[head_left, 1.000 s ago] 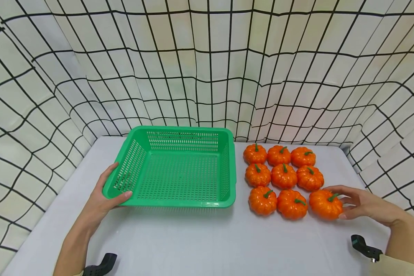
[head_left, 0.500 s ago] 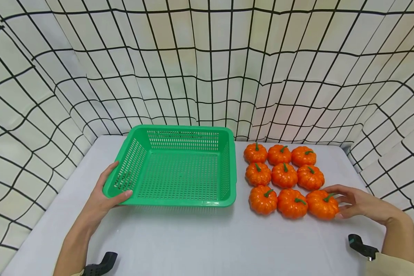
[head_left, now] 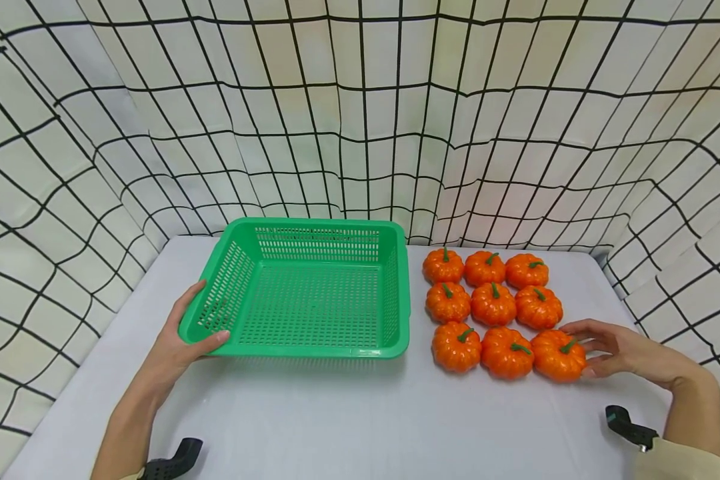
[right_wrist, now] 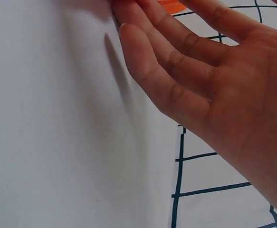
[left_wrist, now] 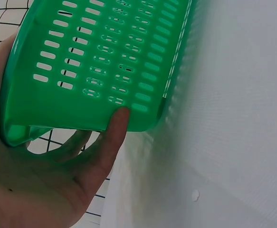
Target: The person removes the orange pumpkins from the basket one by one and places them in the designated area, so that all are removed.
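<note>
A green plastic basket (head_left: 312, 307), with slotted walls and nothing in it, stands left of centre on the white table. My left hand (head_left: 183, 337) grips its near left corner, thumb on the rim; the left wrist view shows the fingers spread along the basket's outer wall (left_wrist: 48, 104). To the right, several small orange pumpkins with green stems stand in three rows. Thumb and fingers of my right hand (head_left: 627, 353) hold the right side of the near right pumpkin (head_left: 557, 357). In the right wrist view, the fingers hide most of that pumpkin (right_wrist: 172, 5).
The other pumpkins, such as the middle one (head_left: 493, 307), stand close beside and behind the held one. White cloth with a black grid (head_left: 366, 113) encloses the table (head_left: 312, 420) at the back and both sides. Black wrist cameras (head_left: 627, 427) sit on the forearms.
My right hand has moved slightly left with the near right pumpkin, which now sits close against its neighbour in the front row. The left hand and basket have stayed put.
</note>
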Available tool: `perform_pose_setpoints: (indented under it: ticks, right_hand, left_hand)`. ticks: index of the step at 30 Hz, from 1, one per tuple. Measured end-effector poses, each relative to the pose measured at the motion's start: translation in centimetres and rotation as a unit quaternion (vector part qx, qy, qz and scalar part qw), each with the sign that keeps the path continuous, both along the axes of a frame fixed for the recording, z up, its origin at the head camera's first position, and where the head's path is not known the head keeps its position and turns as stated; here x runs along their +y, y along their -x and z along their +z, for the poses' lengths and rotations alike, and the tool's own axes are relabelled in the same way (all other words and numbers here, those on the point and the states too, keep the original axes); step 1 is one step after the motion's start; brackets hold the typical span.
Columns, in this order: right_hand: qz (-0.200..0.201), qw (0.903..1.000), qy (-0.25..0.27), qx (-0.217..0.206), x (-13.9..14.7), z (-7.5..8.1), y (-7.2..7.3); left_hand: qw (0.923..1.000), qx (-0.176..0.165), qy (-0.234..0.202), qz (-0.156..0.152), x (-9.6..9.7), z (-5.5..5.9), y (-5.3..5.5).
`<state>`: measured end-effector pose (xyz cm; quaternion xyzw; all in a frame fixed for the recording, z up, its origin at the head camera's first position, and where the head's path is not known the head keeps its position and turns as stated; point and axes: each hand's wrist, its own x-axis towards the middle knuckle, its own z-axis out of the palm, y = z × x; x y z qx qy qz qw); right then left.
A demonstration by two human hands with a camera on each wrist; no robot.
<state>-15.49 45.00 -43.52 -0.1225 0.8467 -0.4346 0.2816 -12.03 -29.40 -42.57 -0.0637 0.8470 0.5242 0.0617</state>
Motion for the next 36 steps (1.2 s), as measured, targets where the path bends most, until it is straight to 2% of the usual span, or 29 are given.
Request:
perform_pose_setpoints:
  ticks: [6,10,13,22,25,29,33,36]
  right_hand:
    - [-0.015,0.9993,-0.026,0.024,-0.6,1.1,-0.1]
    - [-0.056,0.9935,-0.079,0.059,-1.4,2.1,0.0]
    - [-0.093,0.9866,-0.098,0.091,-1.9,2.8,-0.1]
    - [-0.169,0.9647,-0.043,0.197,-5.7,4.6,0.4]
    - [-0.188,0.9558,-0.029,0.224,-7.1,4.9,0.6]
    - [-0.207,0.9495,-0.03,0.234,-8.9,5.2,0.9]
    - [-0.205,0.9464,-0.043,0.246,-11.2,5.4,1.3]
    - [-0.202,0.9417,-0.06,0.262,-13.1,5.8,1.9]
  left_hand:
    - [0.9999,0.001,0.011,-0.005,-0.1,0.0,0.2]
    - [0.9999,0.002,0.013,-0.007,0.0,-0.1,0.4]
    - [0.9998,0.0,0.016,-0.01,-0.1,-0.2,0.5]
    - [0.9989,-0.001,0.044,-0.016,-0.3,-0.2,0.5]
    - [0.9975,0.0,0.069,-0.018,-0.1,0.0,0.6]
    - [0.99,0.023,0.135,-0.034,0.1,0.6,0.7]
    - [0.9768,0.055,0.199,-0.057,0.1,1.3,0.7]
    - [0.9684,0.066,0.233,-0.061,0.1,2.1,0.7]
